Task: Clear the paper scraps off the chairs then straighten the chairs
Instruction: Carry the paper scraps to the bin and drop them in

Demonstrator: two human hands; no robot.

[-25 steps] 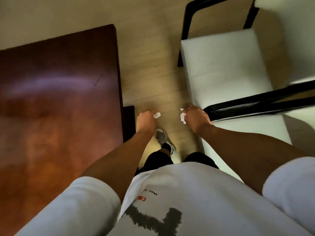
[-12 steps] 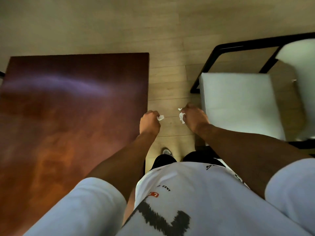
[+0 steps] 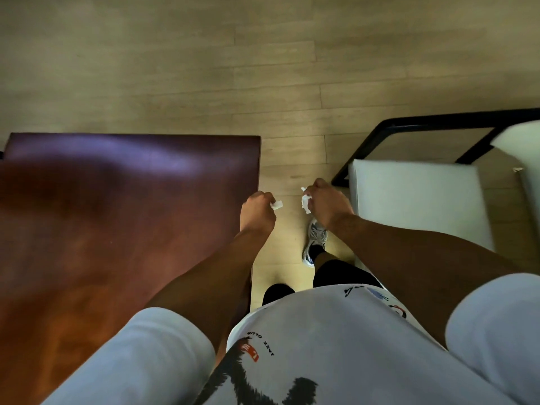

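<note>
Two paper scraps are already off the chair and in the person's fists; the left hand (image 3: 257,211) is curled round a small white scrap (image 3: 276,204) that pokes out past the knuckles, and the right hand (image 3: 327,204) is curled round a crumpled scrap (image 3: 305,203) that hangs from its inner side; the hands are near each other above the wooden floor (image 3: 204,68), in the gap between the table (image 3: 117,214) and the chair (image 3: 415,200). That chair lies to the right of the right hand, its near front corner just beside the knuckles, so the right hand is the nearer one for any straightening; its white seat runs away from the hand toward the right edge of view, with a black frame (image 3: 438,122) along the far side. One tiny pale fleck (image 3: 517,169) lies beyond the seat's far right corner; whether it is paper I cannot tell. I judge the scraps need dropping somewhere first, since both hands are full. The table's right edge sits just beside the left hand; a shoe (image 3: 315,241) stands on the floor below the right wrist.
</note>
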